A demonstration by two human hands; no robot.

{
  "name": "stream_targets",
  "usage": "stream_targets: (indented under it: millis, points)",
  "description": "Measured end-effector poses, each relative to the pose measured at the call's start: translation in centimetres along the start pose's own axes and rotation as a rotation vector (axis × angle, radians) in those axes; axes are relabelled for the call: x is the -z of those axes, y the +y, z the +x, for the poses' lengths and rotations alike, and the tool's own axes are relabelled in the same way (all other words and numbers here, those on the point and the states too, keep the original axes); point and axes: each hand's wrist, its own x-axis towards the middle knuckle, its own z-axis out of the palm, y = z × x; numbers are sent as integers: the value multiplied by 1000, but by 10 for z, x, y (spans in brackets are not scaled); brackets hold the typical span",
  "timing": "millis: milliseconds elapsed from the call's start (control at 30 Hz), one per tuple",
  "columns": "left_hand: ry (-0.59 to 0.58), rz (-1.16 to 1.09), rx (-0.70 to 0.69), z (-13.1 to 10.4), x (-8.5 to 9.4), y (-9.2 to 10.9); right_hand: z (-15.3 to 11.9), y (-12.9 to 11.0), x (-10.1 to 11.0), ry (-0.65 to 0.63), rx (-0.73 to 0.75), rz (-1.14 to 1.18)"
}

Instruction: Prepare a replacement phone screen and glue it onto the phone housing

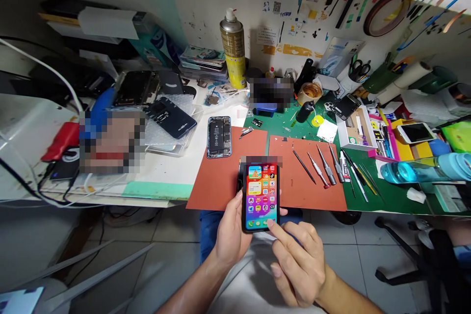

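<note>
Watching through the head cam here; I've got the left hand (232, 229) wrapped around a lit phone (262, 196), gripping it from below and the side, with a couple of fingertips peeking out past its far edge; the phone is held upright-ish at the near edge of the bench, in front of where the two orange mats meet, home screen up with rows of app icons; the top strip is blurred out, so no reading that bit.

My right hand (300, 257) is loosely curled and free of any load, index finger out over the lower right corner of the screen; can't tell from this angle if the tip is actually touching the glass.

Just beyond, an opened phone (219, 136) lies with its insides showing at the upper left of the left mat (221, 186); on the right mat (283, 189) there's a black stick (304, 167) and some screwdrivers (326, 165), side by side and slanted, with a small tube (345, 166) next to them.

Further back a yellow spray can (232, 49) stands upright by the wall; way over right, a blue bottle (427, 168) lies on its side near a white phone (415, 132).
</note>
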Motion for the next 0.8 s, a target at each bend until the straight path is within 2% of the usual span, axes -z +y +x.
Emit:
stream_targets:
  millis: [167,333,633,800]
  points:
    - [79,-31,6,1,1,-3,11,12,7,-9,-66,-50]
    - [125,-37,-36,2,4,-9,27,25,4,3,-147,-108]
    - [115,-13,-52,3,8,-16,42,35,-3,-71,-187,-149]
    - [114,16,-38,2,6,-13,38,33,2,-7,-197,-109]
